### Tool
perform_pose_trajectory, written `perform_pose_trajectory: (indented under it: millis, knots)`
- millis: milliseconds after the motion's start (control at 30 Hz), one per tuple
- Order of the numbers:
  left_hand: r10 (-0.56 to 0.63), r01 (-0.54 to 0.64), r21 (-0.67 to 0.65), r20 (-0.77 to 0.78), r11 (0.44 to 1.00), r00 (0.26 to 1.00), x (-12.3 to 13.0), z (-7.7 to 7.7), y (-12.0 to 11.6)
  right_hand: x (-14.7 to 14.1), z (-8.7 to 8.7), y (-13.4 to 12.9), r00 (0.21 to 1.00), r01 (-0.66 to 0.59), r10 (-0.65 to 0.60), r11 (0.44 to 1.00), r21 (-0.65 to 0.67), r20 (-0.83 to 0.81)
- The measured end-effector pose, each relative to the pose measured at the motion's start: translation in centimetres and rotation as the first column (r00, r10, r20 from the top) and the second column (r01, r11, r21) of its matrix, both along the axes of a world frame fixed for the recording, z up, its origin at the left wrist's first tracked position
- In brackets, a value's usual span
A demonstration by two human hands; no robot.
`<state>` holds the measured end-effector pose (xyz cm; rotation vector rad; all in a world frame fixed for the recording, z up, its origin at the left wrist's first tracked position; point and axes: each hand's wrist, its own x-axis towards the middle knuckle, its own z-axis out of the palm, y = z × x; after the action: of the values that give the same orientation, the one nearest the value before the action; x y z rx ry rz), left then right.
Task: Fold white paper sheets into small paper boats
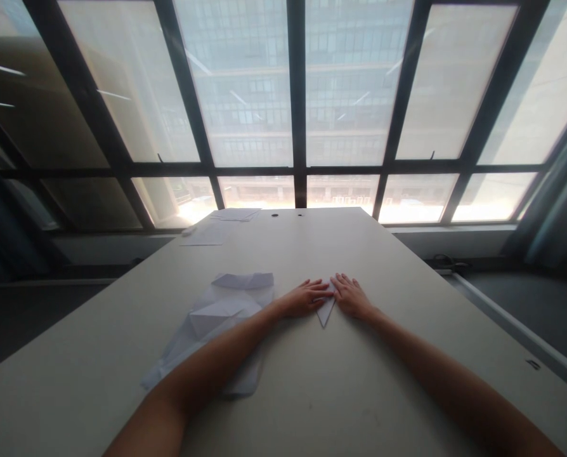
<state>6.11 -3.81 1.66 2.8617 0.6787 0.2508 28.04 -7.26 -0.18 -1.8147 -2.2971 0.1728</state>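
Note:
A small piece of white paper [326, 312], folded to a downward-pointing triangle, lies on the table between my hands. My left hand [307, 298] rests flat on its left side, fingers stretched out over the paper. From the right, my right hand [351, 296] presses on the paper's upper right edge, its fingers extended too. The top of the folded paper is mostly hidden under the fingers. Creased white sheets [238, 298] lie to the left, partly beneath my left forearm.
The long white table [340, 247] reaches toward tall windows. More white sheets [205, 233] lie at its far left, and a dark round hole [274, 215] is near the far edge. A small dark object [533, 364] sits near the right edge. Curtains [557, 209] hang at the sides.

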Motion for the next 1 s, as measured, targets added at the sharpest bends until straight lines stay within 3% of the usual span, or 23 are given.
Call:
perform_pose_trajectory:
  millis: [267, 400, 800, 1000]
  knots:
    - [0.270, -0.272, 0.026, 0.051, 0.962, 0.961, 0.6, -0.9, 0.3, -0.4, 0.3, -0.5, 0.995, 0.099, -0.100, 0.992, 0.079, 0.003]
    - [0.342, -0.345, 0.045, 0.053, 0.938, 0.938, 0.7, -1.1, 0.6, -0.6, 0.9, -1.2, 0.993, 0.110, -0.113, 0.985, 0.129, 0.013]
    - [0.366, -0.366, 0.046, 0.016, 0.929, 0.931, 0.4, -1.1, 0.4, -1.0, 1.5, -1.9, 0.991, 0.134, -0.135, 0.977, 0.163, -0.002]
    - [0.305, -0.318, 0.119, 0.119, 0.940, 0.945, 0.4, -0.9, 0.5, -0.9, 1.3, -1.8, 0.987, 0.158, -0.158, 0.969, 0.188, -0.014]
